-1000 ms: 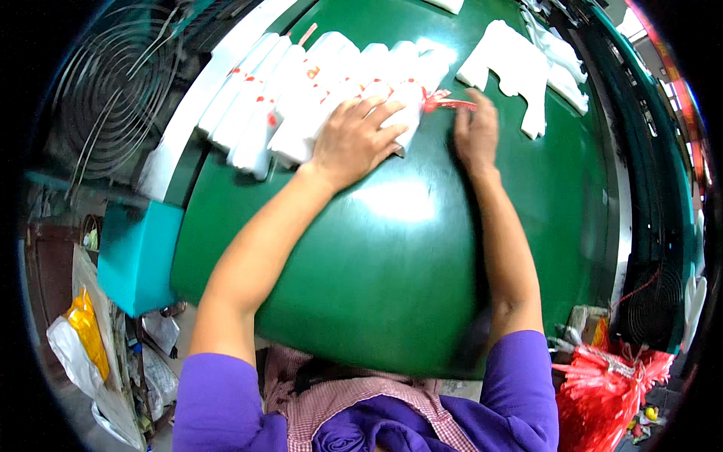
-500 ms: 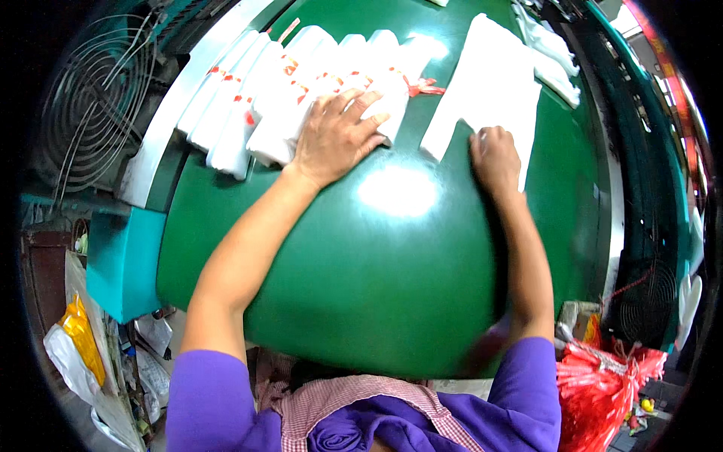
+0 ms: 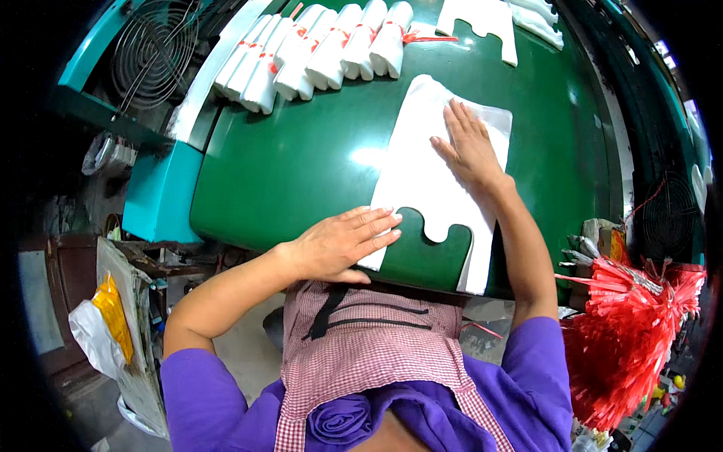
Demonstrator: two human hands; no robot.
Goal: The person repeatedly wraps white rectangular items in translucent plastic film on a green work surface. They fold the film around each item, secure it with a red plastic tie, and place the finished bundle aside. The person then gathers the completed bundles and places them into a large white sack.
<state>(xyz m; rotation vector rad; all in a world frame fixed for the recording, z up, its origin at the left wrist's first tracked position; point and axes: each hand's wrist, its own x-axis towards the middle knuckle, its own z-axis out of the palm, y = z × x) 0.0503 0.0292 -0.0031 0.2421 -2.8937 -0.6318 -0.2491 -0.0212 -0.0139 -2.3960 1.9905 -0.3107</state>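
Observation:
A flat stack of white plastic vest bags [image 3: 422, 162] lies on the green tabletop [image 3: 294, 173] in front of me, its cut-out handles facing me. My left hand [image 3: 343, 239] rests on the near left handle, palm down with fingers stretched out. Across the far right part of the stack lies my right hand [image 3: 473, 147], flat and with the thumb apart. Neither hand grips anything. Several rolled white bag bundles [image 3: 327, 64], tied with red strips, sit side by side at the far left.
More white bags [image 3: 482, 19] lie at the far edge. A big bunch of red plastic strips [image 3: 621, 339] hangs at the right, beside the table's near corner. A round fan guard [image 3: 154, 56] and a teal box [image 3: 162, 192] stand on the left.
The bag stack has come nearer to me and lies flat. My left hand has left the tied bundles for the near handle. My right hand has opened from its grip and lies flat.

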